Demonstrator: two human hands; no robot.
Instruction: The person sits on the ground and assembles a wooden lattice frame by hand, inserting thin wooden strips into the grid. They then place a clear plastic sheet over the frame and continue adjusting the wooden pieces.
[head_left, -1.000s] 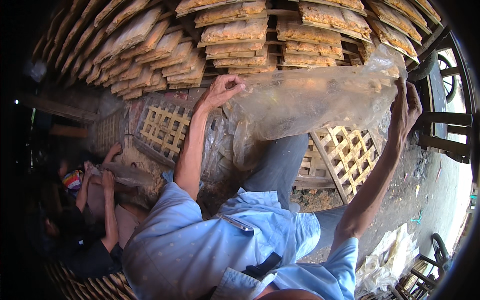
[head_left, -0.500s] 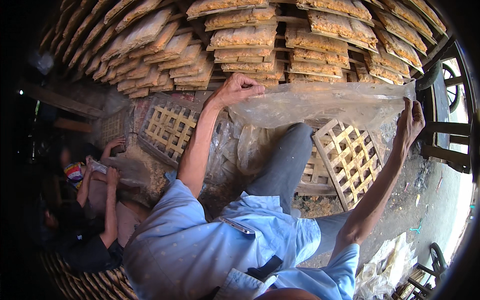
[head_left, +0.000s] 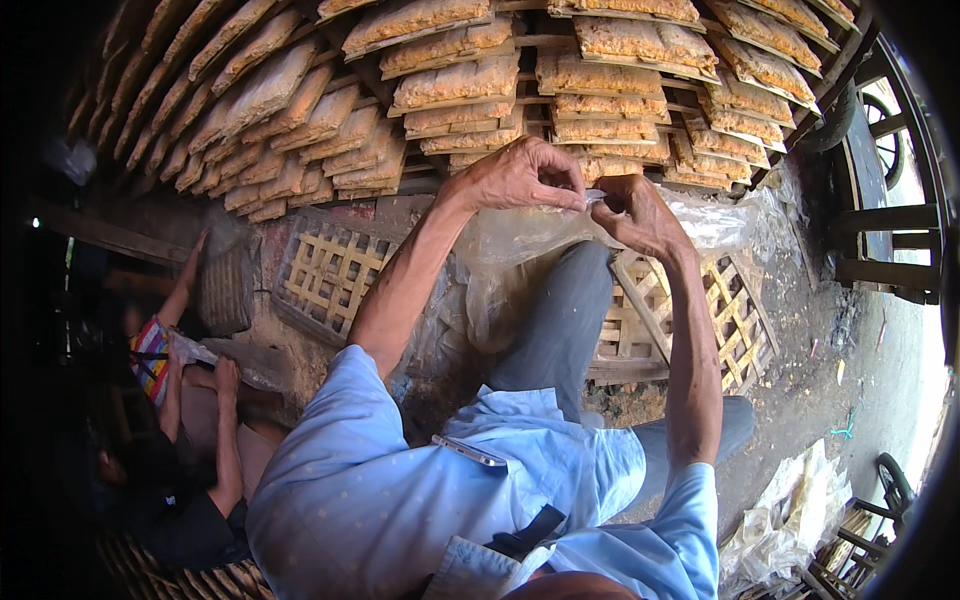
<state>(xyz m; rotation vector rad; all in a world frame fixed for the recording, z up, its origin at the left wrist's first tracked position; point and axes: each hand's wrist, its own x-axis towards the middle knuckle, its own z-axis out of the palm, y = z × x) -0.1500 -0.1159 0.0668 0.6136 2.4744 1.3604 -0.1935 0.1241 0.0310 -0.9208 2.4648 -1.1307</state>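
My left hand (head_left: 522, 177) and my right hand (head_left: 642, 216) are close together above my bent knee, pinching the upper edge of a clear plastic sheet (head_left: 505, 228). A small whitish fold of the plastic shows between the fingertips. From my left hand the sheet hangs down in front of the knee, and a slack, wrinkled length of it shows to the right behind my right wrist. Below it, more crumpled plastic (head_left: 425, 325) lies beside my leg.
Racks of orange-brown slabs on boards (head_left: 450, 50) fill the far side. Woven slat frames (head_left: 335, 275) lie at the left and by my knee (head_left: 735, 320). Co-workers (head_left: 195, 430) sit at the left. Plastic scraps (head_left: 785, 515) lie at lower right; a phone (head_left: 468, 450) rests on my shirt.
My right hand has come in from the far right to meet my left hand, which moved slightly right. The sheet, stretched taut before, is now slack. A co-worker's arm at the left has shifted.
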